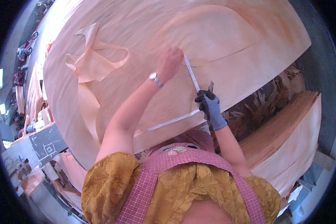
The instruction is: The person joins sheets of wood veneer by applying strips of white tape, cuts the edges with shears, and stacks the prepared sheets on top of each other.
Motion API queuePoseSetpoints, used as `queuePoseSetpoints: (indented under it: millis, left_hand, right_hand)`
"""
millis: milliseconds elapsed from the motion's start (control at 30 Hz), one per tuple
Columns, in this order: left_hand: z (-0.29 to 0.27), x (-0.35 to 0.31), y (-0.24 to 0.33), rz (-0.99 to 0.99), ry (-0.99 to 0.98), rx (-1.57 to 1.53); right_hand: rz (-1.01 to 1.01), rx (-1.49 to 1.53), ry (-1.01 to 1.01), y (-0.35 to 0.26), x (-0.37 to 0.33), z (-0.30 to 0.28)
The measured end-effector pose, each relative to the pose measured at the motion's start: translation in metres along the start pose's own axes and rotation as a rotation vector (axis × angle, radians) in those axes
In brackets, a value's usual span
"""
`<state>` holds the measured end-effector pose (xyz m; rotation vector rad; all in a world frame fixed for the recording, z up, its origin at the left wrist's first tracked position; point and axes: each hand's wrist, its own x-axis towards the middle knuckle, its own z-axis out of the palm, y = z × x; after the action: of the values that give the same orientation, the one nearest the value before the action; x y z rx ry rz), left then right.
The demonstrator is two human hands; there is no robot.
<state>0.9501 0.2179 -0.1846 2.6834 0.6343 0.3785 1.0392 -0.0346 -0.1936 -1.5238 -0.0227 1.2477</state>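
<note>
A white measuring tape point(190, 72) with dark marks runs between my two hands over a large sheet of pale wood veneer point(138, 93). My left hand point(170, 62), bare and slightly blurred, is closed at the tape's far end; a silver watch point(156, 80) circles that wrist. My right hand point(212, 109), in a blue-grey glove with black fingers, grips the tape near the sheet's near edge. A dark, flat, knife-like blade point(211, 87) also sticks up from this fist. Beyond it, the tape's loose length trails left along the veneer near my apron point(186, 151).
A torn, curled veneer strip point(97, 63) lies on the left of the sheet. Right of me, brown veneer scraps point(263, 102) fill a gap beside another veneer stack point(287, 138). A dark board with chalk lines point(46, 145) stands at the left; motorbikes point(25, 50) are farther off.
</note>
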Motion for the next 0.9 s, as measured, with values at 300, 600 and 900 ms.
queuePoseSetpoints:
  millis: [300,600,900]
  left_hand:
    - [-0.006,-0.039,0.035,0.123,-0.065,0.177]
    - [0.020,0.034,0.091,-0.035,0.126,0.070]
    - [0.040,0.048,0.097,-0.151,0.047,0.012]
  right_hand:
    - [-0.825,-1.063,0.154,-0.073,0.017,-0.042]
    - [0.035,-0.013,-0.068,-0.091,0.057,-0.071]
    - [0.006,-0.037,-0.086,-0.085,0.061,-0.074]
